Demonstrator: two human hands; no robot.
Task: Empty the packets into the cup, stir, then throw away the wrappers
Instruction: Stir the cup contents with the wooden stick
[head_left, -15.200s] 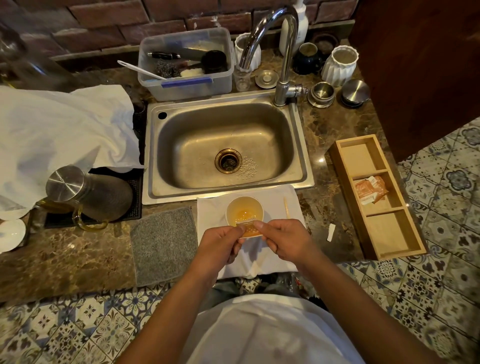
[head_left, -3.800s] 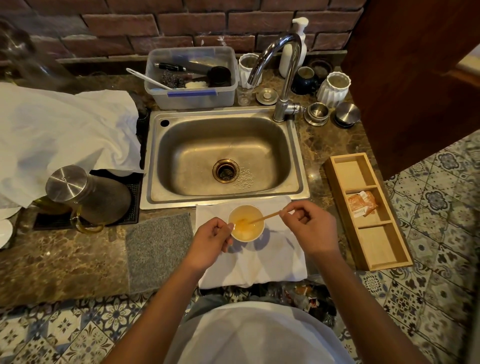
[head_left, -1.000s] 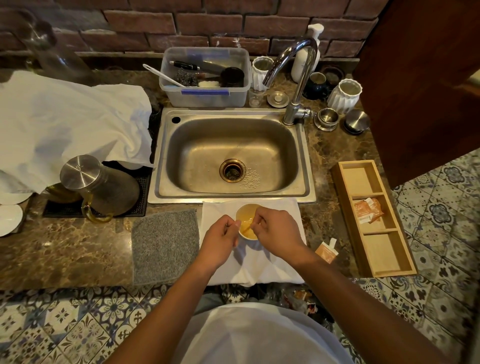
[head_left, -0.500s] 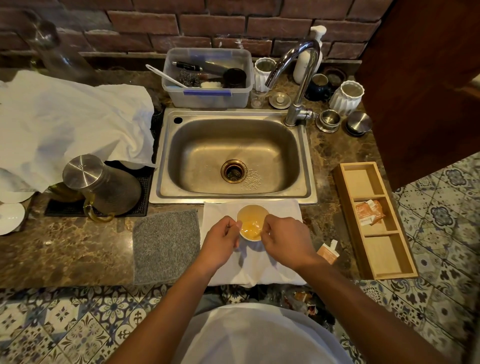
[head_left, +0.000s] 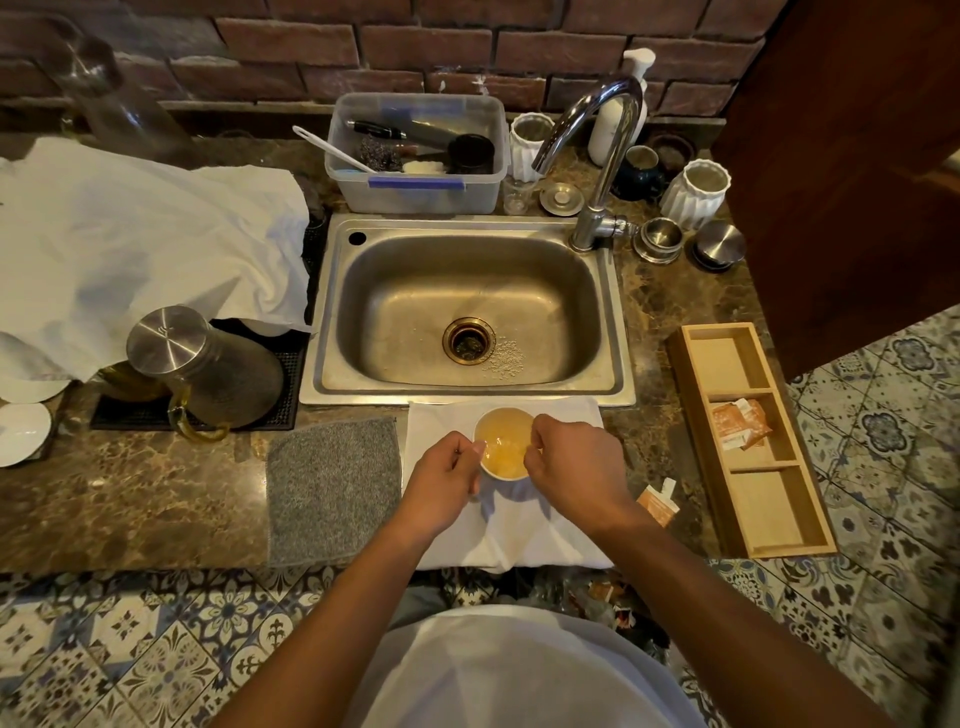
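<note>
White cup (head_left: 503, 470) of yellowish, perhaps amber, liquid (head_left: 503, 441); orange wrapper (head_left: 655, 505).

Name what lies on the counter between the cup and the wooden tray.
In the head view, between the cup and the wooden tray lie the right hand, white cloth and an opened orange packet on bare counter.

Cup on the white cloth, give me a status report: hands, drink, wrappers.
Left hand grips the cup; right hand curled at its rim, stirrer hidden. Amber liquid inside. Torn wrapper on the counter; packet in the wooden tray.
</note>
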